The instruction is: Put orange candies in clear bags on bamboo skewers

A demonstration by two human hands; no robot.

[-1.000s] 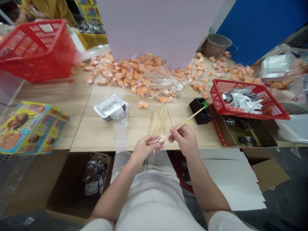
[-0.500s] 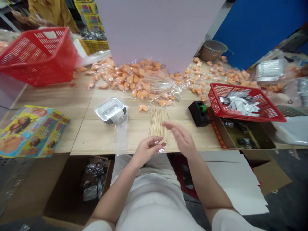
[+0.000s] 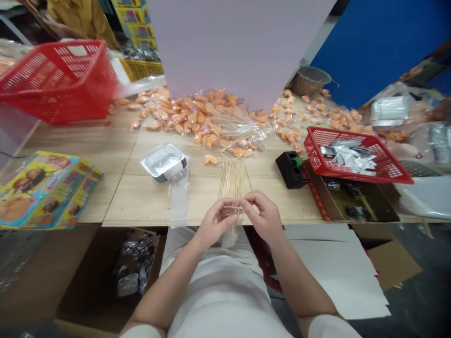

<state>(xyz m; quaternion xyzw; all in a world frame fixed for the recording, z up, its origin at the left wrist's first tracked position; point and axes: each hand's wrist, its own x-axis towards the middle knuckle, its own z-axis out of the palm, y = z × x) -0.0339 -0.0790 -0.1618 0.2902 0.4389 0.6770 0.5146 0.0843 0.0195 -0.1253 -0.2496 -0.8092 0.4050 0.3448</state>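
Note:
At the table's front edge, my left hand (image 3: 215,221) is closed on a small clear plastic bag (image 3: 229,237), which hangs down over my lap. My right hand (image 3: 265,217) pinches at the bag's upper end, its fingertips close to those of the left. A few thin pale sticks show between the hands, partly hidden by fingers. Just beyond lies a bundle of thin wooden skewers (image 3: 231,180) side by side on the table. One orange piece in clear wrap (image 3: 210,159) rests past the skewers' far end.
Stacked foil trays (image 3: 164,162) sit left of the skewers, by flat clear bags (image 3: 179,202). A black tape dispenser (image 3: 291,170) and a red basket of silver packets (image 3: 355,157) stand right. Wrapped orange pieces (image 3: 197,115) pile up behind. Printed boxes (image 3: 45,190) lie left.
My right hand has moved in from above the skewers to my left hand, and its fingers have closed at the bag. The bag now hangs lower, below the left hand.

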